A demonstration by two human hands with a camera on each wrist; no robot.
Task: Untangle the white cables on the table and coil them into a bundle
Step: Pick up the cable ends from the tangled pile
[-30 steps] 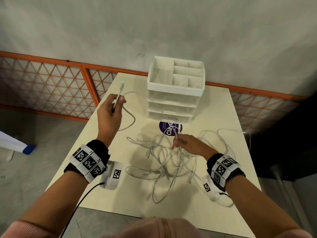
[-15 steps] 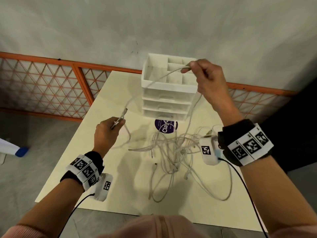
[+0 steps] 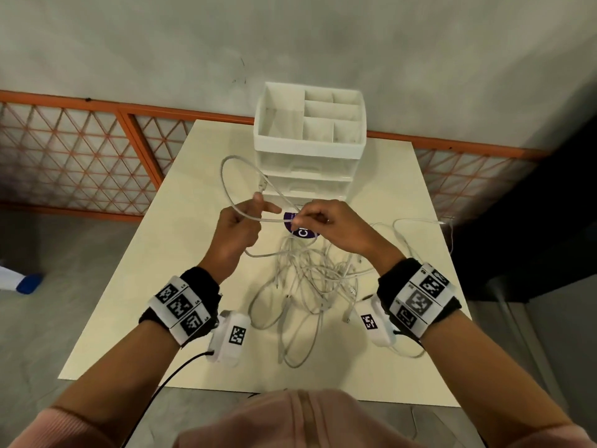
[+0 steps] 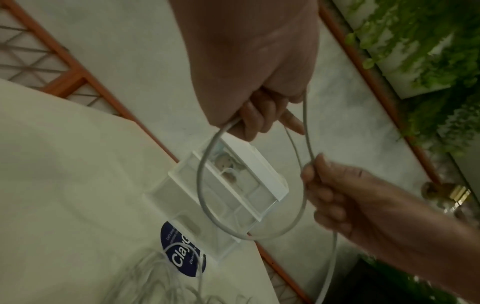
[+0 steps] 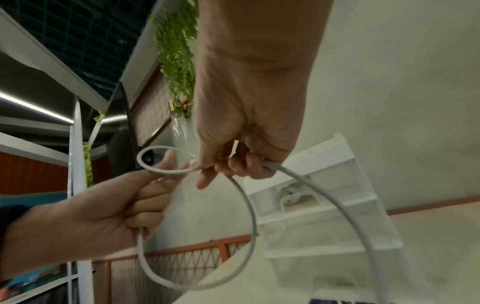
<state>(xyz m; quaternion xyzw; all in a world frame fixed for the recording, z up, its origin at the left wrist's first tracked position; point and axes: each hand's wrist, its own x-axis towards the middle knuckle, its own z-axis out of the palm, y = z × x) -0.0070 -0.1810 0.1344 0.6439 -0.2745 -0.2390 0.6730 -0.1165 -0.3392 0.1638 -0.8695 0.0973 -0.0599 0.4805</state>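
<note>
- The left hand [image 3: 237, 227] was raised above the desk [image 3: 168, 253], in front of the white drawer organizer [image 3: 308, 150], with its fingers curled round a white cable [image 3: 226, 185].
- That cable rose from the left hand in a loop toward the organizer's left side and came back down to the same hand; the plug end [image 3: 262, 185] stood up just above the thumb.
- From the left hand the cable ran straight across to the right hand [image 3: 336, 226], which pinched it between thumb and fingertips, just in front of the organizer.
- The tangle of white cables [image 3: 310, 279] lay on the desk in front of the organizer, below both hands, partly over a round purple sticker [image 3: 302, 232].
</note>
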